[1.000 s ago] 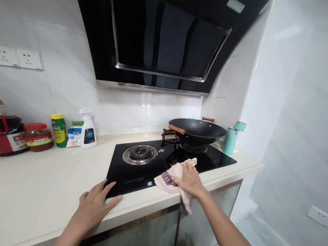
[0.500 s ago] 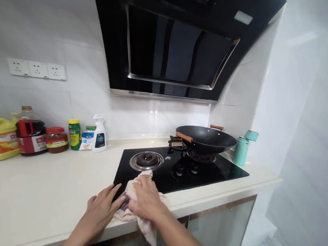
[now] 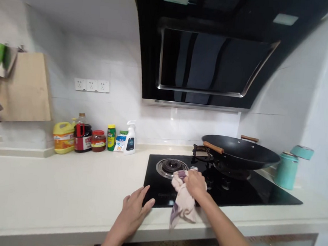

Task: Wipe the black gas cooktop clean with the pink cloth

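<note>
My right hand (image 3: 195, 184) grips a pale pink cloth (image 3: 185, 202) with purple patches and presses it onto the black glass gas hob (image 3: 158, 191). The cloth lies just in front of the bare left burner (image 3: 172, 167), and its lower end trails over the hob's front edge. At the hob's front left corner, my left hand (image 3: 133, 208) has its fingers spread and holds nothing. Right of the cloth are the control knobs (image 3: 225, 184), one partly behind my right hand. A black wok (image 3: 243, 156) with wooden handles sits on the right burner.
A turquoise canister (image 3: 286, 170) with its lid tilted stands right of the hob. Along the back wall are a white spray bottle (image 3: 130, 139), a green shaker (image 3: 111, 137), a red-lidded jar (image 3: 98, 141) and a yellow jug (image 3: 63, 139). The range hood (image 3: 205, 65) overhangs the hob.
My right hand has carried the cloth from the hob's front left corner inward and to the right. My left hand stays near that corner, apart from the cloth. The view has turned left.
</note>
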{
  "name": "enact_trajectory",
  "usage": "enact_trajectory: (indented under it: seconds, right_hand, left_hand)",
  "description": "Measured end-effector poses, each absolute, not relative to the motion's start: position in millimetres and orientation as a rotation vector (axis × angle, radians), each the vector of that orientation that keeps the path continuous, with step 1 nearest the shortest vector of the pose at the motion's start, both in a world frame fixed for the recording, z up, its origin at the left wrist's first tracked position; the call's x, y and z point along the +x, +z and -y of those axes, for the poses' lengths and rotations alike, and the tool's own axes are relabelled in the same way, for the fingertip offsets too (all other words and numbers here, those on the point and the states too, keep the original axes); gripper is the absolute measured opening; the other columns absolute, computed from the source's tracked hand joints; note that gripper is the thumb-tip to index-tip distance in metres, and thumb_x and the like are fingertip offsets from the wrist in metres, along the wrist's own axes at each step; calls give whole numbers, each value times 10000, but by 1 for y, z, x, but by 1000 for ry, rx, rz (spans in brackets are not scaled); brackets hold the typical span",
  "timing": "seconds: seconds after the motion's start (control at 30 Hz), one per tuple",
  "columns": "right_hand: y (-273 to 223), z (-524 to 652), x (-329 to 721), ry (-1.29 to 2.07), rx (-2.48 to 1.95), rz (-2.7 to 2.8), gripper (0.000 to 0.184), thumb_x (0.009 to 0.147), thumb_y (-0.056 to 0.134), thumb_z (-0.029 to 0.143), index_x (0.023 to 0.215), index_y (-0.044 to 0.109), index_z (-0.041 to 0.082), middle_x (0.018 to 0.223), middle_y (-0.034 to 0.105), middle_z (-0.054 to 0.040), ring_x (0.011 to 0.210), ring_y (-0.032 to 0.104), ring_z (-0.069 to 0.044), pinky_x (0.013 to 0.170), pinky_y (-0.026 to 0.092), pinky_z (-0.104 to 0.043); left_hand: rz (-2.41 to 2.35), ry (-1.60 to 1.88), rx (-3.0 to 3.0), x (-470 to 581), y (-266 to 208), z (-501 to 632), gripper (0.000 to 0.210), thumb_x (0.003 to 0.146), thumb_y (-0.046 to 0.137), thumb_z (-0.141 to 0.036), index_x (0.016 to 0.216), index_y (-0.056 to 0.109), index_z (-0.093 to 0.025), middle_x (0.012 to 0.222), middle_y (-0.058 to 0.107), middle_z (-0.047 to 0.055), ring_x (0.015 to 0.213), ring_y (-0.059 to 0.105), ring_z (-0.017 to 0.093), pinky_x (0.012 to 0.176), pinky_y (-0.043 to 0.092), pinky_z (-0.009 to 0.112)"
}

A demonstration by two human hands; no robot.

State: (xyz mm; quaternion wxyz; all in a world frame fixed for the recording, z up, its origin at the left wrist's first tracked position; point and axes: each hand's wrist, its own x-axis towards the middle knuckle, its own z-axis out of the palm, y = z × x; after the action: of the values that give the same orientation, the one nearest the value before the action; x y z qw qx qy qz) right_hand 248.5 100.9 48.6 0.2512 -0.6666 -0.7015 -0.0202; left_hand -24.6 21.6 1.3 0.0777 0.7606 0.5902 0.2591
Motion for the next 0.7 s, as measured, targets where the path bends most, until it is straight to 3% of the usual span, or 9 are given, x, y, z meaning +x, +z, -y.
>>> enact_trajectory:
  seconds: [0.07, 0.27, 0.43, 0.57, 0.7]
  right_hand:
    - [46, -107, 255, -81, -1890, 1869, 370, 923, 365, 211, 1108, 647, 61, 1193, 629, -283, 1138, 571, -356, 938, 394, -481]
    - [26, -106, 189, 5, -1815, 2035, 412, 940, 421, 484, 1128, 628, 181, 1213, 646, -160, 1157, 564, -301, 965, 385, -439]
    - [34, -89, 125, 101, -1499, 2278, 351, 934, 460, 439, 1161, 607, 215, 1275, 614, -110, 1167, 536, -268, 982, 384, -427]
    - [37, -62, 109, 143, -1202, 2438, 340, 893, 535, 403, 1184, 610, 244, 1234, 642, -69, 1147, 548, -241, 995, 394, -386]
    - [25, -37, 119, 159, -1022, 2393, 451, 933, 486, 430, 1342, 538, 245, 1318, 592, -84, 1225, 487, -267, 1060, 356, -438]
  left_hand:
    - [-1757, 783, 2262, -23, 2, -20, 660, 992, 324, -595, 1550, 352, -243, 1583, 391, 139, 1479, 320, 287, 1190, 193, 565]
    - [-1731, 986, 2269, -20, -7, -24, 680, 993, 374, -590, 1579, 271, -261, 1659, 199, 158, 1527, 181, 316, 1173, 219, 578]
    - [-1776, 1146, 2151, -24, -12, -32, 653, 993, 392, -571, 1571, 303, -282, 1693, 45, 121, 1547, 54, 329, 1174, 192, 621]
    - [-1784, 1221, 1997, -34, -7, -36, 595, 1009, 344, -513, 1557, 338, -279, 1691, 113, 94, 1549, 97, 297, 1184, 176, 630]
    - [-1636, 1167, 2015, -43, -5, -39, 585, 1001, 306, -508, 1506, 438, -244, 1621, 349, 66, 1505, 286, 237, 1235, 180, 520]
